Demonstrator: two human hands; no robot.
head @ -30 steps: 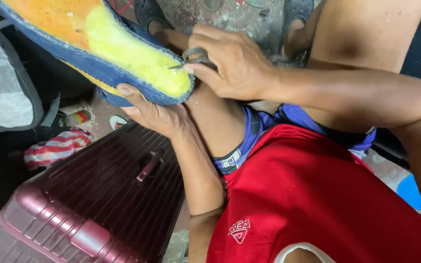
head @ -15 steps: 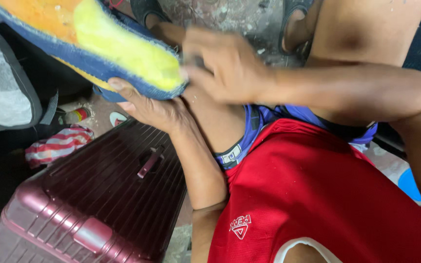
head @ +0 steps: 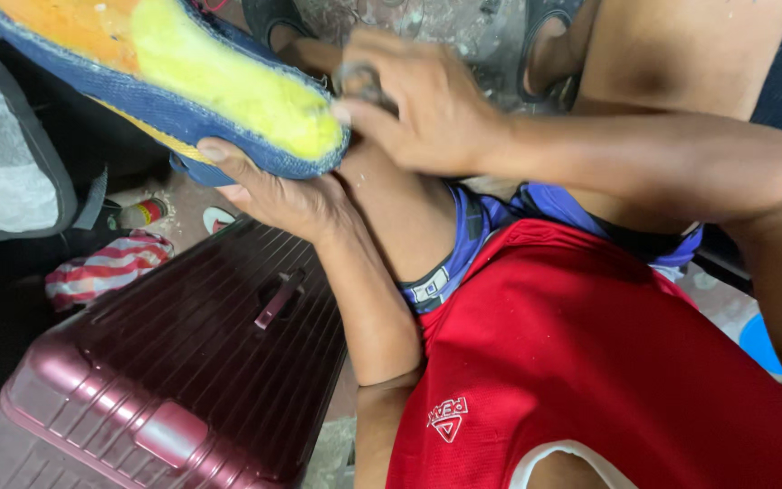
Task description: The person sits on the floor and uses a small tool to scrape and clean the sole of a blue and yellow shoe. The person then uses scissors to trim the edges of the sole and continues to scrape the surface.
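A blue shoe is turned sole side up, its bare bottom yellow and orange. My left hand cups it from below at the heel end, thumb on the blue side wall. My right hand is closed at the shoe's rim, pinching a small dark metal tool against the edge. The tool is mostly hidden by my fingers. The shoe rests over my raised knee.
A maroon hard-shell suitcase lies below my left arm. A grey bag sits at the left edge, with a striped red-and-white cloth and a small can on the floor. Sandalled feet are at the top.
My right hand has shifted along the shoe's rim and its fingers have closed tighter over the tool. The shoe and my left hand sit slightly lower in view.
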